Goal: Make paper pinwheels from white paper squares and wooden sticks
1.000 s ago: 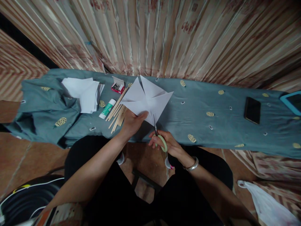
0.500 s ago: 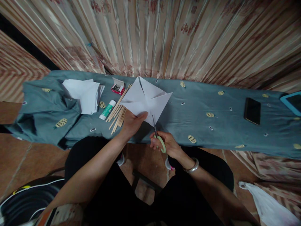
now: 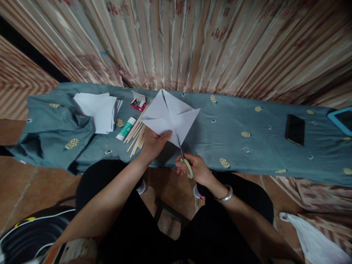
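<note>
A white square sheet of paper [image 3: 176,113], turned cornerwise, has slits running from its corners toward the middle. My left hand [image 3: 155,145] is closed on its lower left edge, thumb on top and fingers hidden underneath. Scissors with pale green handles [image 3: 189,169] sit in my right hand [image 3: 196,168], whose fingers are wrapped round the loops. Their blades are at the paper's near corner, pointing up into the sheet. Partly under the paper's left side lie several thin wooden sticks [image 3: 135,141].
Left of the sticks are a green-and-white glue stick [image 3: 125,128], a small open red box of metal pins [image 3: 138,101] and a stack of white paper [image 3: 100,112]. A black phone [image 3: 295,129] and a blue-framed device [image 3: 341,119] lie right on the cloth-covered table [image 3: 264,154].
Almost nothing differs. The paper has shifted very slightly left, and the scissors' blades have moved a touch at its near corner.
</note>
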Tool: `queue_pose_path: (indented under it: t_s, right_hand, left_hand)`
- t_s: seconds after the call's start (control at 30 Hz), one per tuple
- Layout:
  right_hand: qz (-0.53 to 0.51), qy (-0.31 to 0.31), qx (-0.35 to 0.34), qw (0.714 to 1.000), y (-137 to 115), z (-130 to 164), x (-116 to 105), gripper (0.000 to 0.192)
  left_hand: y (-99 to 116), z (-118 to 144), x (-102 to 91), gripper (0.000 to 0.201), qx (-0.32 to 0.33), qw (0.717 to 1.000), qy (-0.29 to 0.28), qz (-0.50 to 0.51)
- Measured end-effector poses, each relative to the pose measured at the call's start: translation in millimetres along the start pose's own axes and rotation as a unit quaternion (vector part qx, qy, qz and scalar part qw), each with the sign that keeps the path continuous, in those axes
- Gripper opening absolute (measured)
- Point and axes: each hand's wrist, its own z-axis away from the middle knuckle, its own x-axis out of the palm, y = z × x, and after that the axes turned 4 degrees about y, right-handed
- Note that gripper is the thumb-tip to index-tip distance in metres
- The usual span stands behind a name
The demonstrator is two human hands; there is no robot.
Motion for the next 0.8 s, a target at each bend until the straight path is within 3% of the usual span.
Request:
queue_pose_path:
  t_s: [0.27,0.47,0.6,0.8]
  right_hand:
    - [0.000,0.008,-0.009,1.000,1,-1,1,0.038]
    - [0.009,0.009,-0.019,1.000,3,0,0,0.036]
    - [0.009,0.022,-0.019,1.000,3,0,0,0.038]
    - [0.014,0.027,-0.018,0.999,1,0,1,0.038]
  left_hand:
    - [0,-2,-1.2,0.017,0.027,1.000,-0.004,-0.001]
    - [0,2,0.9,0.025,-0.010,0.999,-0.016,0.039]
    - [2,9,5.3,0.023,-0.009,0.996,-0.046,0.078]
    - [5,12,6.8,0.024,-0.013,0.995,-0.042,0.085]
